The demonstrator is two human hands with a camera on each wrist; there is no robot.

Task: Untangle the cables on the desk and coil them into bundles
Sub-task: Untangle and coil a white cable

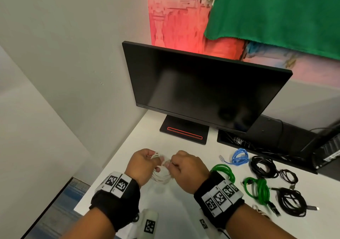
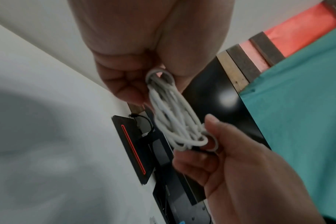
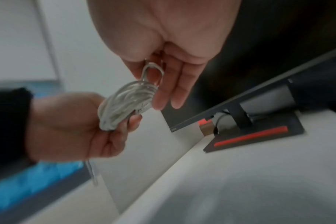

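A white cable (image 1: 161,176), wound into a small coil of several loops, hangs just above the white desk (image 1: 174,202) between both hands. My left hand (image 1: 147,162) pinches one end of the coil, its fingers (image 2: 128,86) curled round the loops of the white cable (image 2: 171,115). My right hand (image 1: 177,164) grips the other end, thumb and fingers (image 3: 171,84) closed on a loop of the white cable (image 3: 125,104). A loose tail of the cable hangs below the left hand (image 3: 77,125) in the right wrist view.
To the right on the desk lie two green bundles (image 1: 224,171) (image 1: 258,188), a blue bundle (image 1: 239,156) and black cables (image 1: 264,167) (image 1: 291,201). A dark monitor (image 1: 202,91) on its stand (image 1: 184,132) fills the back, with a black cable tray (image 1: 257,139) beside it. A wall stands on the left.
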